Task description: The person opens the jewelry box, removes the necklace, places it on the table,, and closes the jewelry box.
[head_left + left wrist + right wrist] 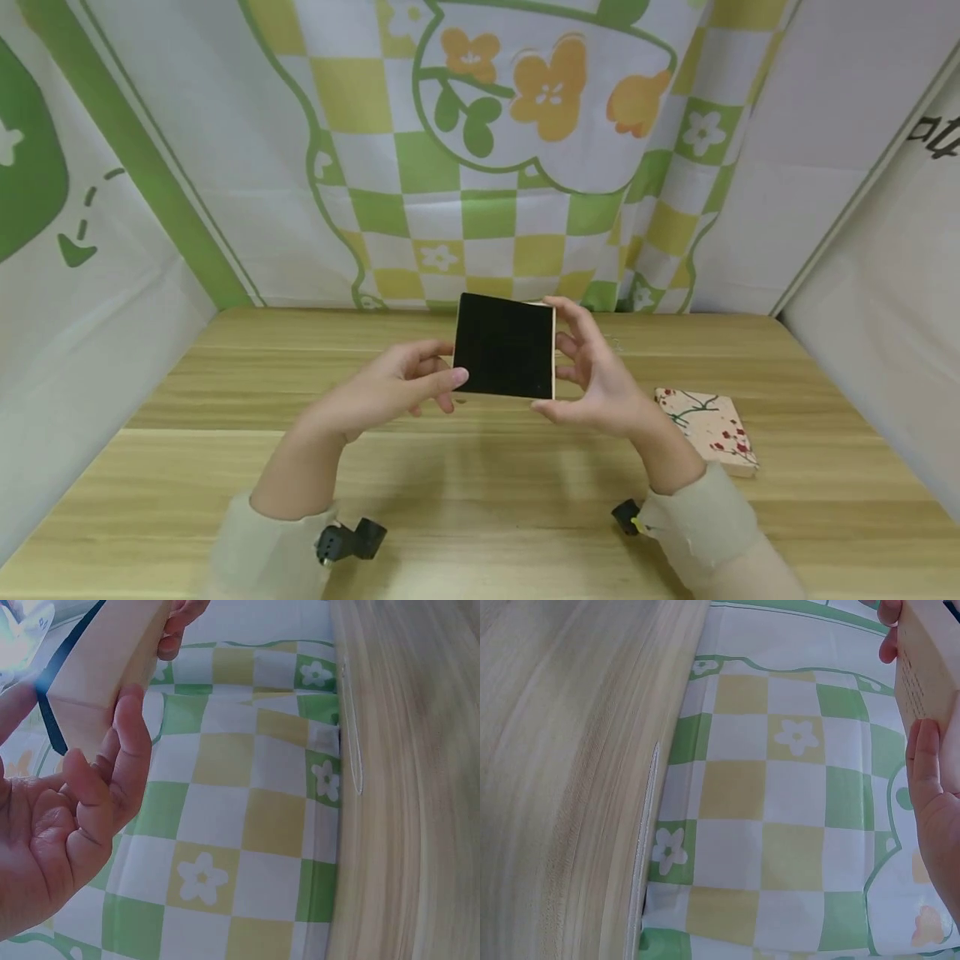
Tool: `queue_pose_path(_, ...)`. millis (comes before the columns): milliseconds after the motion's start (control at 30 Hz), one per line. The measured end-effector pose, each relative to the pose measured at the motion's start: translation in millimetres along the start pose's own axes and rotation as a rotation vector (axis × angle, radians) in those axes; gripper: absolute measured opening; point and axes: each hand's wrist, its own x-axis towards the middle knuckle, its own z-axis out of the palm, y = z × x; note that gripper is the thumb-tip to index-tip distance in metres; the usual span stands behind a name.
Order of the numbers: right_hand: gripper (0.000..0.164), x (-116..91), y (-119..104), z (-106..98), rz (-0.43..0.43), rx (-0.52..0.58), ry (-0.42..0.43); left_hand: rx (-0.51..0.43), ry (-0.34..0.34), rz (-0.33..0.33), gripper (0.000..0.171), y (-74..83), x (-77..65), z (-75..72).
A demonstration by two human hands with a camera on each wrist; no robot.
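Note:
Both hands hold a pale square box (112, 652) with a flat black top (504, 346) above the table, tilted so the black face shows in the head view. My left hand (382, 387) grips its left side, thumb on the black face and fingers beneath. My right hand (600, 379) spans the right side, with the index finger at the far corner and the thumb at the near one. In the left wrist view the black layer juts slightly past the box's edge. Small printed lines mark the box's underside (915, 682) in the right wrist view.
On the wooden table (480, 500), right of my right forearm, lies a flat pale square piece (708, 429) decorated with red blossoms and branches. A thin clear loop (352, 742) lies along the back edge. Behind the table hangs a checkered curtain (487, 212); white cloth walls flank both sides.

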Motion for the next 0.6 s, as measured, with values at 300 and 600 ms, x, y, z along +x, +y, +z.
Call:
queue_pose_path(300,0.103,2.0,0.8,0.5,0.006,0.018,-0.017,-0.024,-0.004,0.015,0.062,-3.2,2.0,1.0)
queue_pose_path(600,0.105,1.3,-1.0,2.5,0.023,-0.007,-0.019,-0.031,0.016,0.022,0.038,-3.5,5.3,5.0)
